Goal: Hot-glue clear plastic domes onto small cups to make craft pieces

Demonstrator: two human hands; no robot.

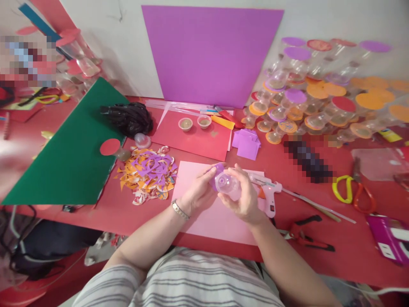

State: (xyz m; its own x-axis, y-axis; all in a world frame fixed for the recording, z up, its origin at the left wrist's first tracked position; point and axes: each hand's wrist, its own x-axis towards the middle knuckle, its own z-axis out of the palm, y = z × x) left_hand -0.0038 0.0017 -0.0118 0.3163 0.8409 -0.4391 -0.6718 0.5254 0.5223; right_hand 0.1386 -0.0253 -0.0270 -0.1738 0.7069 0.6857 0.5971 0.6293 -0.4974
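Note:
Above a pink sheet [207, 221], my left hand [197, 189] is closed on a purple foam disc [218, 169]. My right hand [246, 199] has its fingers wrapped round a clear plastic cup-shaped piece [228, 184], its round end facing me. The clear piece is against or just in front of the disc; I cannot tell whether they are joined. Just right of my right hand, a white glue gun [270, 197] lies on the sheet. A heap of purple, orange and white foam scraps [148, 172] is to the left of my left hand.
Clear bottle-shaped pieces with foam discs [295, 96] crowd the right back. A purple board [214, 55] leans on the wall; a green board [70, 157] juts out left. Scissors [353, 187], red-handled pliers [306, 236], purple squares [247, 144] and a black bag [129, 118] lie around.

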